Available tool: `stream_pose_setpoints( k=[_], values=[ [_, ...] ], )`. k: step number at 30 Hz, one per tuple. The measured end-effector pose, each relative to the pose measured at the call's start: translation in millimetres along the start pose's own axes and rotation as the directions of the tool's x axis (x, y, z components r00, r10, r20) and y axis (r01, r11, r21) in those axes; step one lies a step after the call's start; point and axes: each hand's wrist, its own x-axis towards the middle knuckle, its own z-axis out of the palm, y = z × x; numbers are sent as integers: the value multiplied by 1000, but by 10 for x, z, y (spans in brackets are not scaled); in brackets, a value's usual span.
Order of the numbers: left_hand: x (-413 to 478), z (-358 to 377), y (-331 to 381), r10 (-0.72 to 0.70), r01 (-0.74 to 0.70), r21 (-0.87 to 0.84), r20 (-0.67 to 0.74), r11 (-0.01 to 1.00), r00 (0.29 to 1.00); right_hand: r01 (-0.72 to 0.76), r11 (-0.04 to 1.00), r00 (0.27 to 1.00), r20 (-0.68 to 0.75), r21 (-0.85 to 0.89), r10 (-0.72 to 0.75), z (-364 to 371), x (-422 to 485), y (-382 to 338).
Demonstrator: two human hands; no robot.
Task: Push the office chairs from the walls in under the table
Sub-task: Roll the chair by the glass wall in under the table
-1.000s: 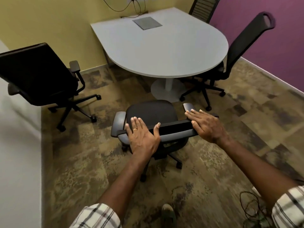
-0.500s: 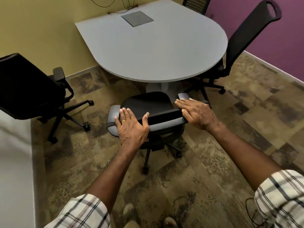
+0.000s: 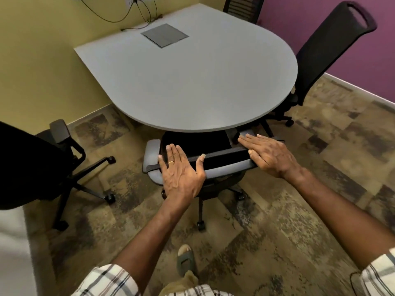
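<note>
Both hands lie flat on the top edge of the chair [image 3: 205, 165] back, the left hand [image 3: 181, 174] toward one end and the right hand [image 3: 271, 154] toward the other, likely so that the push runs evenly and the castors do not swing the seat off line. Neither hand grips: the left fingers [image 3: 171, 152] are spread and extended over the rim with the thumb laid along it, and the right fingers [image 3: 248, 139] are likewise straight, reaching past the rim to the armrest; open palms suit a shove better than a clasp. Just beyond the fingertips the dark seat is partly hidden under the rounded edge of the table [image 3: 192, 82], so this chair looks most of the way in, with its back and grey armrests outside the edge. Its base and castors show below the wrists on the carpet [image 3: 299, 210]. Well off to the side of the left fingers a second chair [image 3: 32, 167] stands near the yellow wall, not yet pushed in by the look of it. Beyond the right fingers a tall mesh-backed chair [image 3: 324, 52] is drawn up at the table on the purple-wall side, and another chair back [image 3: 241, 7] shows at the far edge. A sandalled foot [image 3: 186, 259] is planted behind the chair, which fits a forward lean into the push.
</note>
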Motion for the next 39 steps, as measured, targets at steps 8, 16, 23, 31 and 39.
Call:
stream_pose_setpoints(
  k=[8,16,23,31,39],
  values=[
    [1569,-378,-627,70,-70,18,-42,997,997,-109,993,989,-99,40,113,86,1436,-277],
    [2462,-555,-988,158,-152,70,-90,986,983,-182,982,965,-182,55,189,285,2177,-381],
    [3279,-861,-1565,313,-297,141,-112,945,943,-253,967,953,-160,38,256,320,2912,-867],
    [3584,-1070,-2025,367,-360,185,-1,914,930,-299,954,939,-174,12,297,456,3095,-1417],
    [3527,-993,-2143,374,-369,136,-12,919,927,-322,946,922,-215,39,323,493,3049,-1516]
  ],
)
